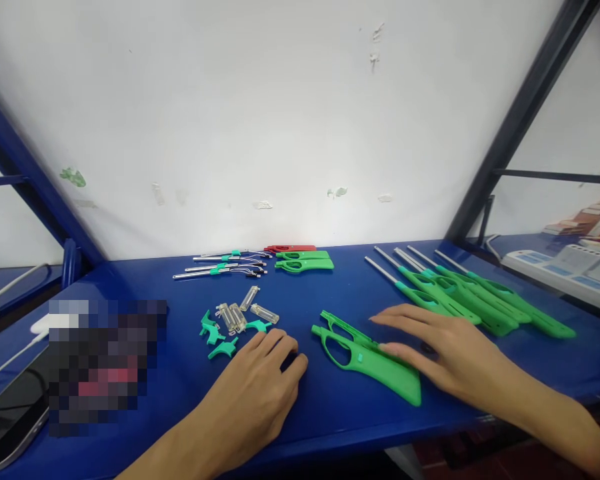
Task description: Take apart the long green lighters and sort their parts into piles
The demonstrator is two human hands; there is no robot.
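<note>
My right hand (425, 347) has its fingers stretched out, with the thumb at the upper edge of a green lighter shell (385, 370) that carries a small teal switch. Behind that shell lies a second green shell half (347, 327), partly covered. My left hand (260, 390) rests on the table with loosely bent fingers and a gap by the thumb; nothing shows in it. Just beyond its fingers is a teal trigger (257, 326), with other teal triggers (223, 347) to the left. Several clear fuel tanks (237, 317) lie behind them.
Metal lighter barrels with wires (220, 269) lie at the back, beside green shells (305, 261) and a red shell (293, 249). Several green lighters with barrels (480, 300) are at right. A phone (15, 413) is on the left of the blue table (330, 423).
</note>
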